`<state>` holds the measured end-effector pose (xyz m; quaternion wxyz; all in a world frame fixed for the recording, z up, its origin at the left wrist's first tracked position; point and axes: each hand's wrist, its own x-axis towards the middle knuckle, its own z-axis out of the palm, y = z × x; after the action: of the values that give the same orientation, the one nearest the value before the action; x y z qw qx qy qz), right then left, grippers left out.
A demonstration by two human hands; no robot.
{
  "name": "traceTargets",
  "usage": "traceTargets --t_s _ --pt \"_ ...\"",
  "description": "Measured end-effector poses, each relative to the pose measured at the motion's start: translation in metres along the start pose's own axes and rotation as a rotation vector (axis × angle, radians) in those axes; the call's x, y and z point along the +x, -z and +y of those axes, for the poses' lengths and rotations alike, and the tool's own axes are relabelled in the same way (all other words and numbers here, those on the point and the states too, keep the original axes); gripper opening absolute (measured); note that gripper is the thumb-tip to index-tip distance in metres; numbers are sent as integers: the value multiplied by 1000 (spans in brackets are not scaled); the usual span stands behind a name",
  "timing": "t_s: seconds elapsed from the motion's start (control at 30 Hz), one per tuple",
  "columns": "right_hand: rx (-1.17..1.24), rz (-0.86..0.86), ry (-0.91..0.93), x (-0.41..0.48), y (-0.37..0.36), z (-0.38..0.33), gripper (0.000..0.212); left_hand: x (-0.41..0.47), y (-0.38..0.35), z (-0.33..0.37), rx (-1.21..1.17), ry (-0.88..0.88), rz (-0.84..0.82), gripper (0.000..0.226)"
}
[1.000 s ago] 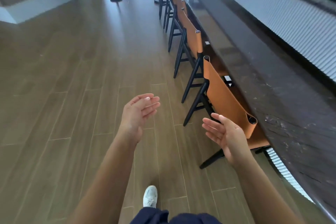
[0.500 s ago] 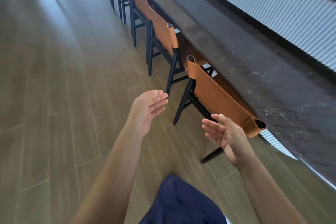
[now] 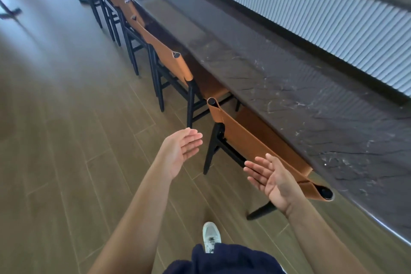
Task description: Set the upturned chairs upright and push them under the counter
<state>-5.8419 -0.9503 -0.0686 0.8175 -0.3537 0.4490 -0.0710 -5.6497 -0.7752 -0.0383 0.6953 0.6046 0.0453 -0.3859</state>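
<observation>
Counter-side upright chairs, open empty hands

Tan leather chair, glossy stone counter

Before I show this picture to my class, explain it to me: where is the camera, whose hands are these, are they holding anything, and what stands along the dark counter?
There is no machine here. A person wears a wide-angle camera on the head, looking forward and down, so you see their own arms. The left hand and right hand are both open, palms facing each other, holding nothing. The right hand is near the nearest chair; contact cannot be told. The row of chairs, with tan backs and black legs, stands upright on the wooden floor, tucked against the stone counter. A white shoe shows below.
</observation>
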Motion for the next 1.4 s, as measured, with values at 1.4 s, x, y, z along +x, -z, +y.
traceTargets --t_s 1.4 --pt "784 909 181 111 -56 -26 29 205 -96 8 42 576 -138 26"
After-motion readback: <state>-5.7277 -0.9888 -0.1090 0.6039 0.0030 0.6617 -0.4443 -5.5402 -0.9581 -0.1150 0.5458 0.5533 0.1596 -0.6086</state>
